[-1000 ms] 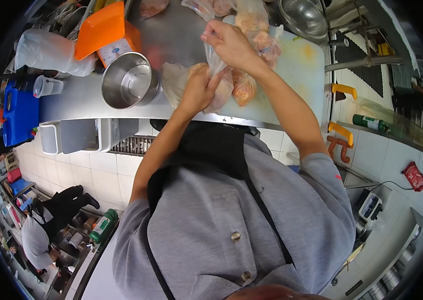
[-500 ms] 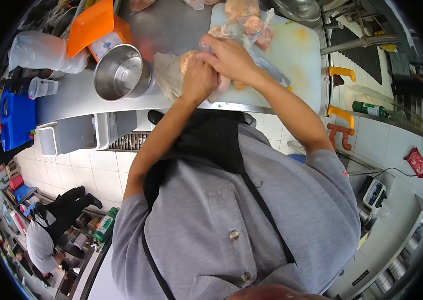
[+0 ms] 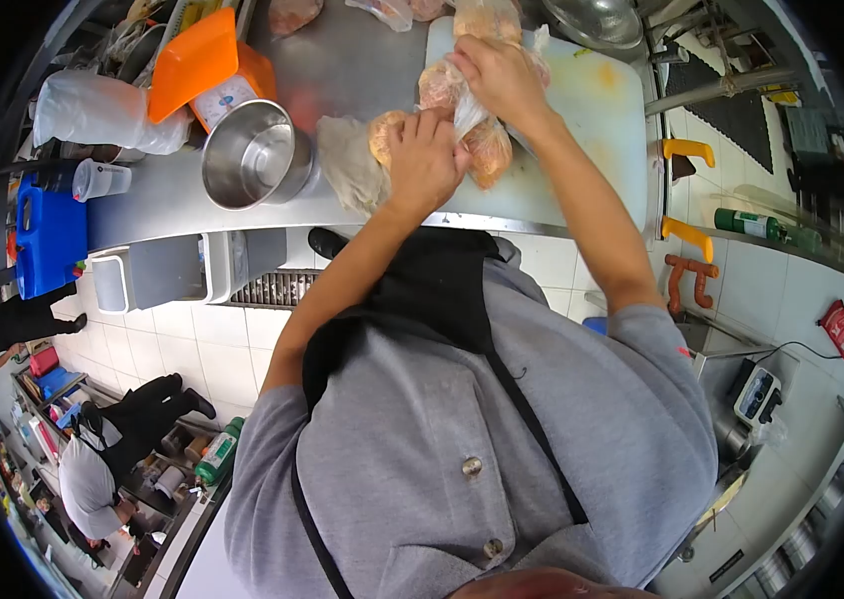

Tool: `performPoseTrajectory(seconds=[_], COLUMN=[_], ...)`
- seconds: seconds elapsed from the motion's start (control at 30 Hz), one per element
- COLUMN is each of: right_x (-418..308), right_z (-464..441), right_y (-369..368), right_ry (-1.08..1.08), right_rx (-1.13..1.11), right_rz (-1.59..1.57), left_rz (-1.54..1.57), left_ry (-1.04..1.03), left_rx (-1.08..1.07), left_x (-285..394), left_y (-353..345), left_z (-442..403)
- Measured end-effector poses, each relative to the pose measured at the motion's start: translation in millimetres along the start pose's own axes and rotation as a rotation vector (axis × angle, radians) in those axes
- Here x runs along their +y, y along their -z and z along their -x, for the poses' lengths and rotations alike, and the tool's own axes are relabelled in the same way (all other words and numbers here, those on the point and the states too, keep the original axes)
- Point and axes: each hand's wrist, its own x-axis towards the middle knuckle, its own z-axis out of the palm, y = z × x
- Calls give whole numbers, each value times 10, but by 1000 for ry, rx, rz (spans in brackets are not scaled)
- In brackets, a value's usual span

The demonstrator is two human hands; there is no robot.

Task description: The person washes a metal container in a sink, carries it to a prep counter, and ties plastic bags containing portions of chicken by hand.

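Stainless tabletop fills my view toward twelve o'clock, with a white cutting board toward one. At twelve I have the right hand, its grip narrow on a clear plastic bag, and the left hand against the same plastic; how tight the left grip is, I cannot tell. Bagged food sits just beside, at the plastic's five o'clock. Toward eleven lies a grey cloth; nearer ten stands a steel pot.
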Motion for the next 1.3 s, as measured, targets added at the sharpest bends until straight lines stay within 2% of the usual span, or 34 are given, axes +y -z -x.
performPoseTrajectory(seconds=[0.03, 0.07, 0.1, 0.17, 0.27, 0.33, 0.37, 0.43, 0.47, 0.53, 0.57, 0.63, 0.67, 0.7, 0.73, 0.77, 0.8, 0.83, 0.9, 0.93, 0.97, 1.03, 1.07, 1.13, 1.17, 1.2, 1.23, 1.27, 1.3], right_x=[-80, -168, -282, -431, -378, -181, -156, -211, -237, -279, -361, -646, -778, -858, -836, -729, -553, -444, -324, -243, -303, -497, -588, -712, -705, -677, -687, -695, -709], right_z=[7, -23, -34, 97, 391, 467, 483, 565, 595, 635, 746, 992, 1047, 1041, 975, 853, 666, 443, 85, -99, -142, -160, -130, -20, 38, 108, 165, 211, 259], right_y=[124, 262, 405, 479, 349, 435, 518, 719, 785, 866, 824, 467, 221, -8, -166, -269, -280, -116, 154, 193, 210, 216, 192, 93, 11, -83, -128, -157, -170], right_ry=[90, 87, 338, 593, 790, 419, 418, 176, 174, -181, -321, -558, -511, -381, -244, -174, -166, -144, 31, 28, 37, 219, 229, 128, 138, 114, 84, 88, 91], right_rx=[27, 34, 116, 195, -54, -630, -627, -887, -886, -782, -697, -537, -515, -549, -586, -583, -541, -498, -571, -881, -888, -257, -263, 125, 111, 197, 285, 278, 358], right_rz=[65, 69, 120, 174, 318, 445, 448, -199, -196, -868, -1155, -1810, -2059, -2264, -2363, -2319, -2120, -1800, -1290, -1135, -1136, -595, -599, -487, -493, -487, -482, -489, -391], left_rz=[-21, -19, -40, -60, -62, 205, 206, 33, 35, -181, -182, 7, 174, 177, 531, 878, 1160, 1151, 630, 517, 510, 607, 559, 604, 655, 670, 662, 585, 509], left_ry=[-9, -18, -16, -12, -12, -132, -135, -241, -244, -286, -289, -293, -229, -238, -137, -24, 158, 160, -162, -124, -119, 207, 219, 276, 329, 373, 386, 405, 418], left_rx=[-1, 0, -23, -42, -63, -152, -150, -358, -357, -219, -216, 197, 215, 212, 91, -38, -254, -258, -346, -332, -327, 26, 142, 229, 307, 368, 377, 340, 301], left_x=[3, -16, -25, -27, -55, -138, -72, 93, 93, 103, 131, 208, 278, 256, 198, 142, 120, 43, -102, -78, -60, -58, -100, -68, -30, -28, -27, -36, -48], left_y=[-1, -7, -3, 11, 120, 395, 576, 939, 982, 1049, 1103, 1215, 1245, 1227, 1209, 1221, 1322, 1364, 1410, 1397, 1335, 1150, 1048, 900, 831, 750, 717, 696, 676], left_z=[12, -1, 12, 27, -21, -94, -175, -357, -411, -482, -552, -693, -697, -704, -693, -680, -659, -657, -648, -614, -579, -480, -471, -428, -403, -374, -320, -290, -288])
